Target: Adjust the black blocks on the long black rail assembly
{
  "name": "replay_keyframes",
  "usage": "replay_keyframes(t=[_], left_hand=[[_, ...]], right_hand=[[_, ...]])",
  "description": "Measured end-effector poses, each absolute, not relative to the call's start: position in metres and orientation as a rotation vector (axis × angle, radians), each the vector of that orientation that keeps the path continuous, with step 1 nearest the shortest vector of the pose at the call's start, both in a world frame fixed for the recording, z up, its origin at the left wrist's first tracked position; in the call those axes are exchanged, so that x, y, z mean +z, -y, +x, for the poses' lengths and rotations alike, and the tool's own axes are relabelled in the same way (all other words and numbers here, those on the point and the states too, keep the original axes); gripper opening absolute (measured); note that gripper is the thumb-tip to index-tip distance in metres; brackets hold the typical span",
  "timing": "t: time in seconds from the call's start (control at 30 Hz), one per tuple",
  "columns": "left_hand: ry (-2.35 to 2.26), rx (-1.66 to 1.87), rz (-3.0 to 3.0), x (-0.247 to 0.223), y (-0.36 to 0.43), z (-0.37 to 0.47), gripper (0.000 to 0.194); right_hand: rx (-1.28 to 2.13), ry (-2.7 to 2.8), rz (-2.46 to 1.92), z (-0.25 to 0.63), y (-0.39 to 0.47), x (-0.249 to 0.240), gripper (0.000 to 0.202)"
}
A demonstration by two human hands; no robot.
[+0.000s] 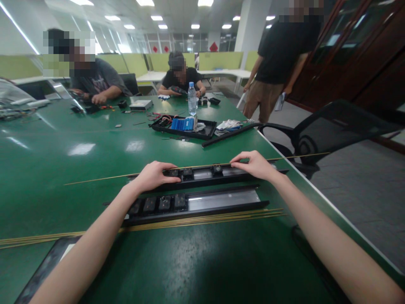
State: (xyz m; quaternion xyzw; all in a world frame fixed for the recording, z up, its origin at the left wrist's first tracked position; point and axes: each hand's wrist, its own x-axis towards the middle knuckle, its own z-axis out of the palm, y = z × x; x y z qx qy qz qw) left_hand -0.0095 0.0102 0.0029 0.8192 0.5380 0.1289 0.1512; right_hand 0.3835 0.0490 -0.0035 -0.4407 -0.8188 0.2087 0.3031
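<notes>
A long thin brass rod (107,177) runs over the far black channel (202,181), which holds several small black blocks (217,169). At the channel's left part, my left hand (155,175) has its fingers and thumb apart, around a black block and beside the rod; whether it grips either is unclear. My right hand (253,164) pinches the rod between thumb and fingers near the channel's right part. Closer to me lies a second black channel (224,200) with several black blocks (164,202) in its left half. Several more brass rods (202,220) lie along its near side.
On the green table (79,160), a black tray (207,128) holds blue packs; a bottle (192,99), gloves (228,126) and a black bar stand or lie nearby. Two people work across the table, another stands right. A chair (303,139) is beyond the right edge.
</notes>
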Motion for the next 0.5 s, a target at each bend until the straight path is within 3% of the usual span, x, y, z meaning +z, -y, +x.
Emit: replay_keyframes(t=[0.5], left_hand=[[-1.579, 0.365, 2.454, 0.0008, -0.0101, -0.0106, 0.063]], right_hand=[[0.542, 2.18, -1.171, 0.3818, -0.0486, -0.0029, 0.018]])
